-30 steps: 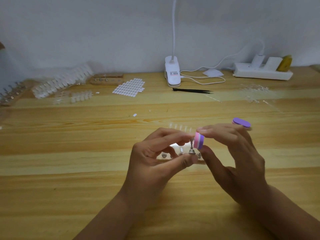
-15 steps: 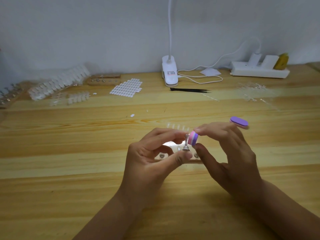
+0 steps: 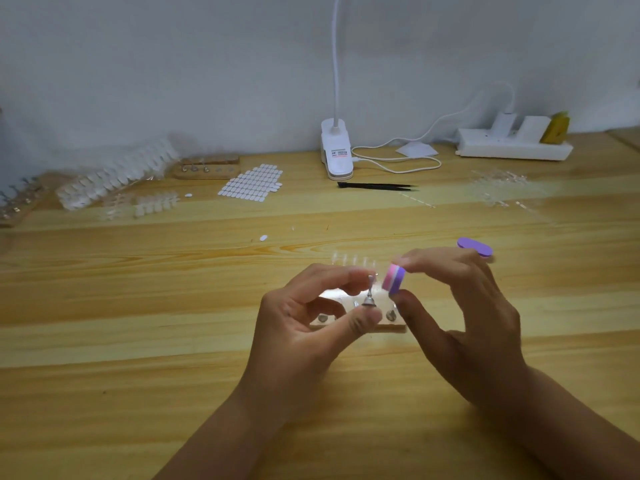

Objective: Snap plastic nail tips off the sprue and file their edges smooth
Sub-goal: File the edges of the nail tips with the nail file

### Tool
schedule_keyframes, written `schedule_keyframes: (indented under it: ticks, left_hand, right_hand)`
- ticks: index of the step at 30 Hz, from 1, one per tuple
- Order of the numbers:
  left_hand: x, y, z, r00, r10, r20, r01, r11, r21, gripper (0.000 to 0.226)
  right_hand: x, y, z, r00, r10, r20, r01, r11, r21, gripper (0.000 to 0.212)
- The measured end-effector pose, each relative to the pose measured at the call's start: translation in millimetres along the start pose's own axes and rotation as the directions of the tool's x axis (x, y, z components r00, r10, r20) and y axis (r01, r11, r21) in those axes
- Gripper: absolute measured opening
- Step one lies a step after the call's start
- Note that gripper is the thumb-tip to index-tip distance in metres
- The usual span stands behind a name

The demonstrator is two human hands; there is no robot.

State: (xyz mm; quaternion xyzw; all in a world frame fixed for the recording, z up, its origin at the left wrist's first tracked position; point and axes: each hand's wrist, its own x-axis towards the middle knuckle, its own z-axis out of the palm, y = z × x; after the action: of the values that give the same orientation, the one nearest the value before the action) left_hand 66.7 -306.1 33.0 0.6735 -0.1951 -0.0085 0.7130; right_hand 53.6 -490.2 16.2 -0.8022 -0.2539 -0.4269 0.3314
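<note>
Above the wooden table [image 3: 138,341], left hand [image 3: 304,327] pinches a metal stand [image 3: 369,296], right hand [image 3: 467,317] pinches a pink-purple file [image 3: 394,279].

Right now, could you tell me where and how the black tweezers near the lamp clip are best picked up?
Probably the thicker left half of the black tweezers, from above, grip pinching across their narrow width. They lie flat on the table, running left to right, tips pointing right; the white cable lies behind them.
</note>
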Motion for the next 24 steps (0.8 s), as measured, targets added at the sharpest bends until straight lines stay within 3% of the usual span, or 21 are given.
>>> schedule_keyframes:
  ticks: [6,9,14,17,24]
  left_hand:
    - [-1.0,-0.9,0.5,1.000,0.010,0.012,-0.010,1.000,-0.020,0.030]
    - [-0.3,-0.2,-0.2,1.000,0.006,-0.002,-0.006,1.000,-0.011,0.031]
    - [-2.1,-1.1,0.7,1.000,0.028,0.011,-0.028,1.000,-0.007,0.031]
    - [-1.7,-0.7,-0.6,1.000,0.025,0.003,-0.025,0.999,-0.021,0.031]
    - [-1.0,1.9,-0.6,0.998,0.013,-0.069,-0.018,0.996,-0.083,0.033]
  right_hand:
    - [-0.6,4.3,1.5,0.998,-0.028,0.064,0.031,0.998,-0.052,0.021]
    - [0.1,3.8,0.5,1.000,0.016,0.026,-0.015,0.999,-0.034,0.019]
    - [-3.6,-2.1,3.3,0.999,-0.048,0.026,0.048,0.999,-0.012,0.021]
    - [-1.4,4.1,5.7,0.998,0.016,0.062,-0.012,0.997,-0.070,0.019]
    - [-2.4,-1.7,3.0,1.000,-0.010,-0.023,0.010,1.000,0.010,0.014]
